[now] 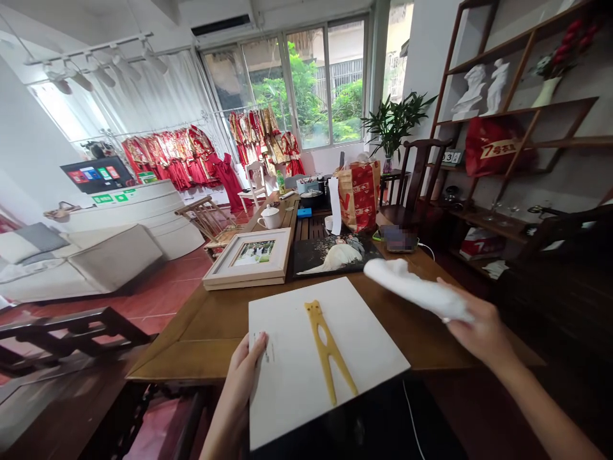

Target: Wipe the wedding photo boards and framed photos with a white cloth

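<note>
A white rectangular board [354, 332], which may be the back of a picture frame, lies face down at the near edge of the wooden table [211, 326], with a yellow fold-out stand [328, 354] on it. My left hand [244, 377] grips the board's left edge, thumb on top. My right hand [479, 329] is closed on a white cloth [414, 287], held above the table just right of the board.
Behind the board lie a framed wedding photo [251, 255] in a pale frame and a dark print [335, 255]. Further back are a phone [400, 237], a red gift bag [360, 195], a white teapot [271, 217] and wooden chairs [416, 179]. Shelves stand at the right.
</note>
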Available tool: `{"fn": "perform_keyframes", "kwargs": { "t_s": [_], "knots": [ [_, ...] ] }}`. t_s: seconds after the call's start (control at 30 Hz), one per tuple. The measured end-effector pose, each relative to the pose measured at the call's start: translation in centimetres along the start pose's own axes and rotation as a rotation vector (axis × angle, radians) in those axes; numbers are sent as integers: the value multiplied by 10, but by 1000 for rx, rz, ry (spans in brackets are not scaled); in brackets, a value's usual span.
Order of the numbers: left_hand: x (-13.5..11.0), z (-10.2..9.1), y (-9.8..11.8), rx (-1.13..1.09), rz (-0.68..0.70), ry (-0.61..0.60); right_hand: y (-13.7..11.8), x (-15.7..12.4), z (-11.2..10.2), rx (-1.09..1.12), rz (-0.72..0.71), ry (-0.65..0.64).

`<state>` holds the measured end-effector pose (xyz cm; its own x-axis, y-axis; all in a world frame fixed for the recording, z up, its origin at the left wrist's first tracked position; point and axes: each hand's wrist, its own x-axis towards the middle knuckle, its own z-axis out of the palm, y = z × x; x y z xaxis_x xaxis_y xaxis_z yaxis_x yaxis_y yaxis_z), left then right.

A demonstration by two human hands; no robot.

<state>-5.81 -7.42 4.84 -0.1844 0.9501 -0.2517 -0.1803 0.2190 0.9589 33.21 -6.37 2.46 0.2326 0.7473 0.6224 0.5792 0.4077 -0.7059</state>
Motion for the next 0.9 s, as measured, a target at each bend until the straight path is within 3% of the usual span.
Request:
{"fn": "perform_keyframes", "kwargs": {
  "t_s": [0.1, 0.17, 0.23, 0.3, 0.4, 0.5, 0.7, 0.9],
  "knots": [
    [10, 8, 0, -8, -25, -66, -18, 3, -22, 374, 446, 445],
    [17, 17, 1, -14, -52, -100, -25, 4, -35, 575, 652, 545],
    [22, 26, 1, 6, -103, -146, -25, 1, -42, 675, 789, 447],
    [27, 34, 1, 41, -130, -200, -20, -4, -41, 694, 857, 233],
    [34, 44, 0, 93, -89, -247, -9, -13, -28, 641, 776, -59],
    [42, 53, 0, 206, 23, -216, 0, -16, -9, 589, 646, -202],
    [53, 68, -7, 601, 305, -52, 14, -11, 21, 540, 586, -307],
    [51, 76, -14, 700, 395, 15, 18, -5, 31, 578, 677, -216]
  ]
}}
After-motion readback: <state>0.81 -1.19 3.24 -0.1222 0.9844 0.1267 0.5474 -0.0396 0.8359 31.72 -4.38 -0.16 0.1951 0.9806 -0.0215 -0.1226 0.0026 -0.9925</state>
